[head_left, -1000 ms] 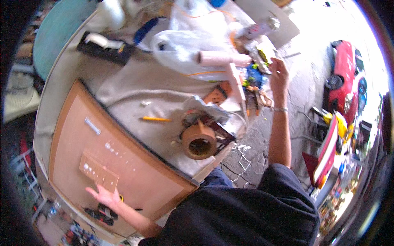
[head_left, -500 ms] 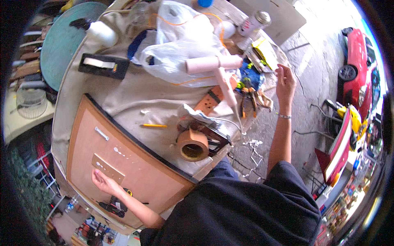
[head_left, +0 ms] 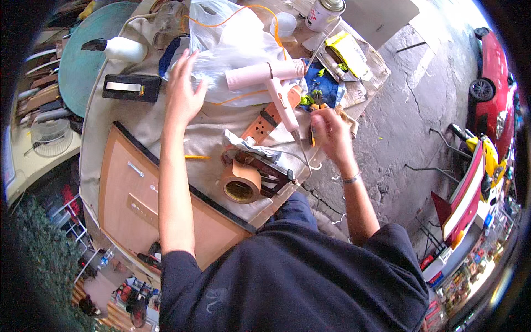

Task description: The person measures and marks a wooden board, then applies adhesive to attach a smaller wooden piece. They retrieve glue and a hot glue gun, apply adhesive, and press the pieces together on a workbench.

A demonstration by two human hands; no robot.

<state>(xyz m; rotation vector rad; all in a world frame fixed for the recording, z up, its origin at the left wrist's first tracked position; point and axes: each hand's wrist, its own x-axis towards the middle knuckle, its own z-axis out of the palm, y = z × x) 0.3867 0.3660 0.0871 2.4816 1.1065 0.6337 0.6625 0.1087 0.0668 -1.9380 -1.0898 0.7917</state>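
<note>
From here I see a pink hair dryer (head_left: 251,76) and whitish plastic bag (head_left: 229,36) at upper centre, a red car (head_left: 494,69) upper right.

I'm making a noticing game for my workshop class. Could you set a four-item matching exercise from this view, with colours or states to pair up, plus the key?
Column one
1. left hand
2. hair dryer
3. tape roll
4. spray bottle

Column two
A. brown, standing out against the pale cloth
B. white with a black top
C. open, thumb held apart from the fingers
D. pale pink

Right pairs: 1-C, 2-D, 3-A, 4-B
</note>
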